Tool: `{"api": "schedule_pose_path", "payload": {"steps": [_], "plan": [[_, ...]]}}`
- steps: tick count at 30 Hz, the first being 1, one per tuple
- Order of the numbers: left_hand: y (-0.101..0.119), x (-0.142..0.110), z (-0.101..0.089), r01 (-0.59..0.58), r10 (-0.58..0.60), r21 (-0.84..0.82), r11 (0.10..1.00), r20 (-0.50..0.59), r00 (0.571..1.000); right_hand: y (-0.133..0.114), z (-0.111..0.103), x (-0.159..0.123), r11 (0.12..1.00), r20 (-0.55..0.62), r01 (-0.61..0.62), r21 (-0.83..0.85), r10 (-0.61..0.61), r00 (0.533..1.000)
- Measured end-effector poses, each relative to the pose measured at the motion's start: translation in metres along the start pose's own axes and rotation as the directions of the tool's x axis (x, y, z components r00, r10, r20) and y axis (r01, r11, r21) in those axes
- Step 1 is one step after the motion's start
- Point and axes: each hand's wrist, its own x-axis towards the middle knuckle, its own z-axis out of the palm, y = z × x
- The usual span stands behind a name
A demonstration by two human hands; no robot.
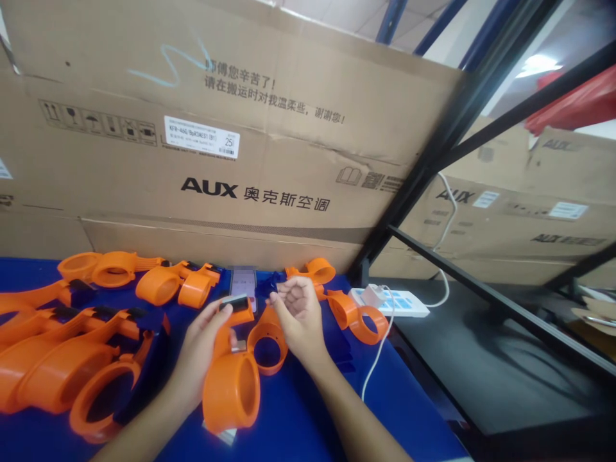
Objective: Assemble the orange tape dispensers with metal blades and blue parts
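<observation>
My left hand (199, 340) is wrapped round the handle of an orange tape dispenser (231, 391), whose ring hangs down. The thumb presses on a black strip near its metal-edged top. Close by on the right, my right hand (305, 317) is raised with thumb and forefinger pinched together and the other fingers curled. Whatever is in the pinch is too small to make out. Another orange tape dispenser (267, 350) lies on the table between my hands. Small dark blue pieces (272, 285) sit just behind the right fingertips.
Several orange tape dispensers (62, 378) crowd the left of the blue table (385, 410); others (359, 316) lie at the right. A phone (243, 282) stands behind my hands. A white power strip (399, 303) with cables is by the black frame (409, 186). A large carton (231, 160) closes off the back.
</observation>
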Motion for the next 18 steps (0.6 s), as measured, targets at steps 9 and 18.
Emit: {"api": "schedule_pose_path", "payload": {"steps": [9, 18], "plan": [[0.001, -0.002, 0.002, 0.059, -0.059, 0.0, 0.998, 0.053, 0.997, 0.0, 0.012, -0.015, 0.981, 0.174, 0.012, -0.195, 0.022, 0.985], [-0.004, 0.001, -0.001, 0.08, -0.079, -0.009, 0.997, 0.092, 0.993, -0.007, 0.005, -0.011, 0.979, 0.14, -0.004, -0.203, 0.033, 0.99]]}}
